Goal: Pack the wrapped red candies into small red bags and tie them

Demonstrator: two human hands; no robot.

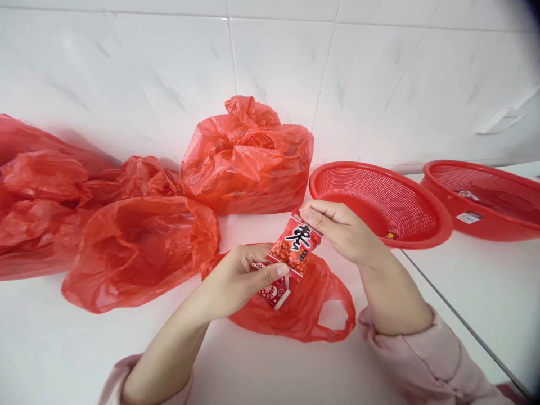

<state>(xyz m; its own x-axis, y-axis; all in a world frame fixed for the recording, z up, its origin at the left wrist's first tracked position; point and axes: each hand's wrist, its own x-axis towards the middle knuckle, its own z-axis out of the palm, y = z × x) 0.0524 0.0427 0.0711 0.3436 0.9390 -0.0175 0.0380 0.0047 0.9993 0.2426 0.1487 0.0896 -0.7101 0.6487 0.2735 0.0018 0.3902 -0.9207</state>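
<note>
Between my two hands is a small red snack packet (294, 241) printed with a large black character, held tilted. My left hand (240, 281) pinches its lower edge between thumb and fingers. At the top edge, my right hand (337, 225) grips the packet's corner. Beneath them a red plastic bag (312, 304) lies spread on the white table, one handle loop toward the right. Another red-and-white packet (276, 295) rests on that bag, partly hidden behind my left hand.
A full red bag (248, 169) stands against the tiled wall. Left of it are an opened red bag (143, 247) and crumpled red bags (46, 197). A red mesh basket (379, 202) at right holds a small yellow item; a second basket (485, 197) stands beyond, with small items inside.
</note>
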